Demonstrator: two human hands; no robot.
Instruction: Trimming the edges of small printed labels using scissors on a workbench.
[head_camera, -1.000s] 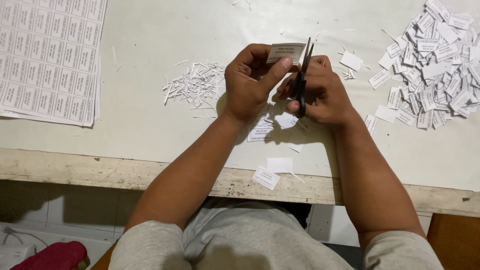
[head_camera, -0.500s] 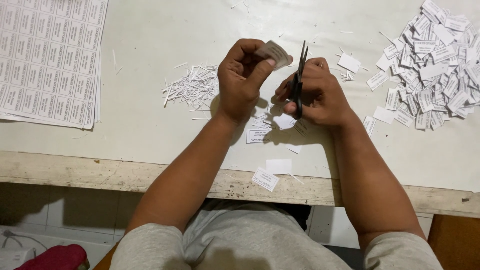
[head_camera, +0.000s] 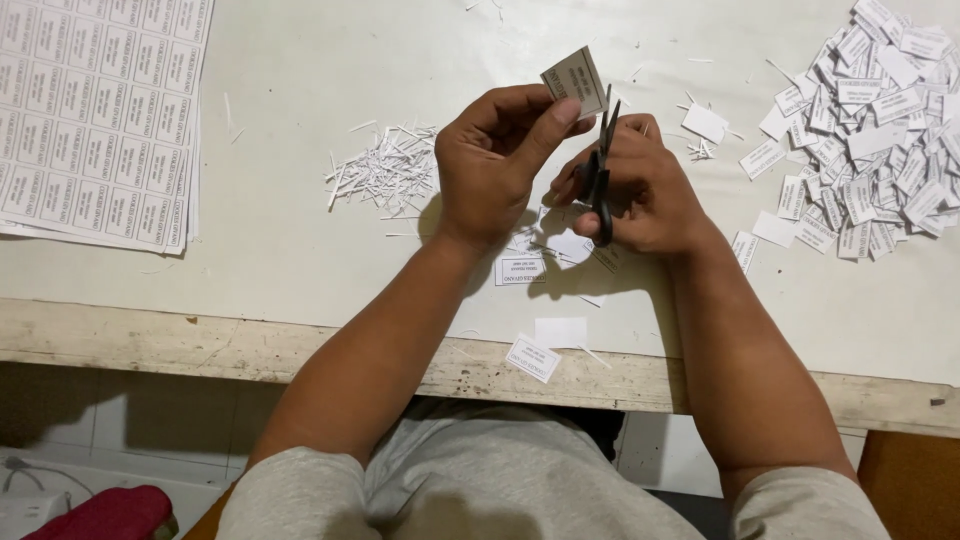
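Paper label (head_camera: 574, 80) pinched in left hand (head_camera: 495, 165), beside scissors (head_camera: 603, 165).
Right hand (head_camera: 640, 185) grips scissors; keep blades square along the label's printed border.

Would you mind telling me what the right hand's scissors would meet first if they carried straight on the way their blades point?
The black scissors in the right hand point up-table at the small printed label pinched by the left hand; that label probably comes first, though depth is uncertain.
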